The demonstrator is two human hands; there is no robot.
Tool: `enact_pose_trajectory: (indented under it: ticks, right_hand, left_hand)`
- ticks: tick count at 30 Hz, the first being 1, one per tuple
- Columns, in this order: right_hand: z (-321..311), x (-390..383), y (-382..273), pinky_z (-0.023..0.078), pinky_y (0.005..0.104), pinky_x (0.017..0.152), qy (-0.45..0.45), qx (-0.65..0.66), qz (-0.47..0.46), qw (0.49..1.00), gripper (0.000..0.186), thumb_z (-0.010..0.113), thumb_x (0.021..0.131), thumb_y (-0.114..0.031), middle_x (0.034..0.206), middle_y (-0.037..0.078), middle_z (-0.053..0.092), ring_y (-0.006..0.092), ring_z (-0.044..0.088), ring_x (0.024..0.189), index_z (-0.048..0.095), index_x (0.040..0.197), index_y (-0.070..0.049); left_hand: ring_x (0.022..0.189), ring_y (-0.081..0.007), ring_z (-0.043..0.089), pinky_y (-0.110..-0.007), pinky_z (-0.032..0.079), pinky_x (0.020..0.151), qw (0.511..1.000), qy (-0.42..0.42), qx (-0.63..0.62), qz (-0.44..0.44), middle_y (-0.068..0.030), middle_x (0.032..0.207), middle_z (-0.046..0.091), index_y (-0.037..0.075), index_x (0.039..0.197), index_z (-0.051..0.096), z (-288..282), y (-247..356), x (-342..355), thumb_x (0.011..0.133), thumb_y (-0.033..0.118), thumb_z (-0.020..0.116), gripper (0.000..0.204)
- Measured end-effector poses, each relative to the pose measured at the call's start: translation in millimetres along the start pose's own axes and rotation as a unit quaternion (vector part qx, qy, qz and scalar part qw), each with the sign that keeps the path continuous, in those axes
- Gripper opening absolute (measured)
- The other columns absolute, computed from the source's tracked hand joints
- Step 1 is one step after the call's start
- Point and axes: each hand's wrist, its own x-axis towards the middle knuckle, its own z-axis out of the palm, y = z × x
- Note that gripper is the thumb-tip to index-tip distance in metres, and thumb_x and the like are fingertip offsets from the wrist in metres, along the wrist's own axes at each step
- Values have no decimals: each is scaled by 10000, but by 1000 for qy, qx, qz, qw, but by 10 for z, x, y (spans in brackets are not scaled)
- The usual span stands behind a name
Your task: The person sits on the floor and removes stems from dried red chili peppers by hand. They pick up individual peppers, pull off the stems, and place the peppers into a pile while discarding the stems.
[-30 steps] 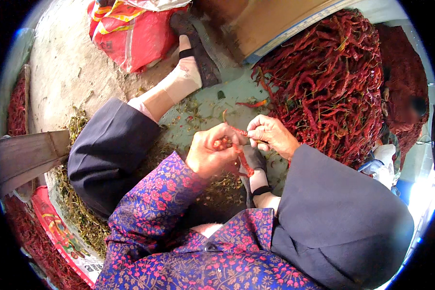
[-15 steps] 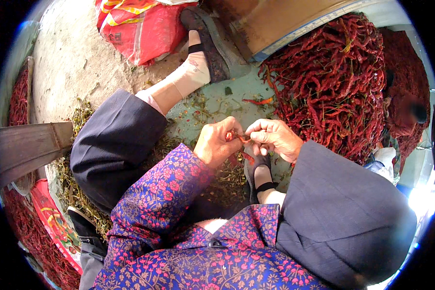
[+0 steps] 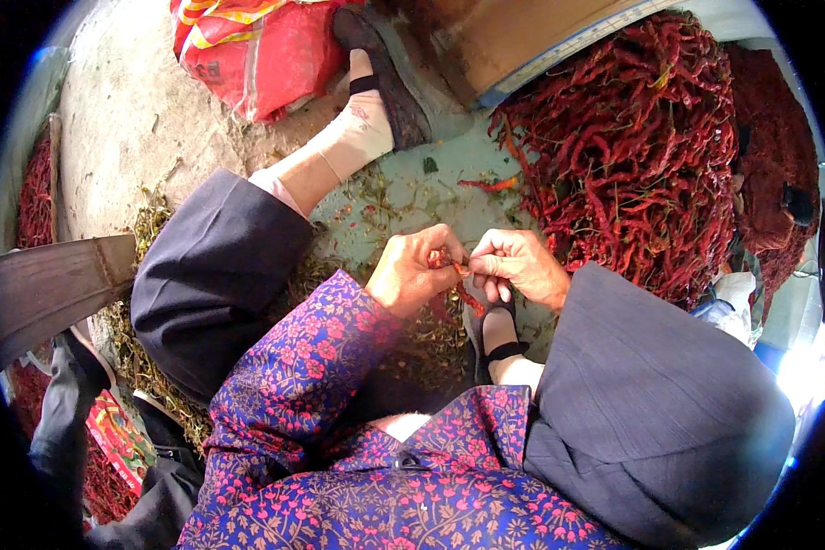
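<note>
My left hand (image 3: pixel 411 278) is closed around a few red chili peppers (image 3: pixel 439 258), whose ends poke out between the fingers. Right beside it, my right hand (image 3: pixel 521 268) pinches with thumb and forefinger at the tip of the held bunch; what exactly lies in that pinch is too small to make out. Below the two hands a red chili end (image 3: pixel 472 301) hangs down. On the floor beyond them lies a single loose chili (image 3: pixel 493 185). A large heap of dried red chilies (image 3: pixel 637 165) rises to the right.
Plucked stems and scraps (image 3: pixel 422 353) litter the floor between my feet. A red sack (image 3: pixel 270 69) sits at the far left, near a brown board (image 3: pixel 472 41). A wooden beam (image 3: pixel 60 284) juts in at left. Another person's dark trouser leg (image 3: pixel 64 412) stands at lower left.
The right fingers have shifted slightly at the tip of the bunch, while the left hand keeps its hold. Another person's leg has come into view at lower left.
</note>
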Motion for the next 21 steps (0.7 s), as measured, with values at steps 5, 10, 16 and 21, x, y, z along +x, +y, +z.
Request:
enact_pose_trajectory:
  ticks: [5, 10, 16, 21]
  right_hand:
    - [62, -13, -10, 406, 191, 396, -15, 21, -17, 1000, 110, 526, 841, -98, 679, 51, 579, 97, 559, 525, 544, 836, 11]
    - [24, 13, 24, 422, 194, 417, 0, -24, 0, 1000, 110, 519, 845, -100, 686, 52, 579, 103, 571, 549, 543, 826, 6]
    - [37, 10, 38, 443, 204, 439, -8, -21, -5, 1000, 127, 525, 847, -117, 677, 50, 578, 103, 571, 558, 537, 816, 6]
    - [79, 10, 66, 440, 218, 433, -6, 5, -7, 1000, 128, 508, 851, -111, 661, 48, 577, 105, 557, 543, 536, 803, 4]
  left_hand:
    - [630, -74, 527, -217, 455, 557, 998, 16, -48, -32, -44, 759, 586, 21, 762, 514, 23, 22, -24, 711, 2, 589, 94]
    - [598, -75, 532, -215, 460, 510, 999, 41, -3, 19, -41, 747, 585, 24, 766, 518, 40, -3, -14, 719, -3, 575, 79]
    - [645, -79, 543, -226, 464, 565, 998, 48, 21, 20, -55, 771, 601, 26, 741, 511, 32, 29, -30, 696, -8, 574, 85]
    - [686, -122, 567, -263, 467, 630, 995, 68, 38, 55, -77, 794, 612, 28, 724, 503, 7, -3, -35, 666, 2, 586, 105]
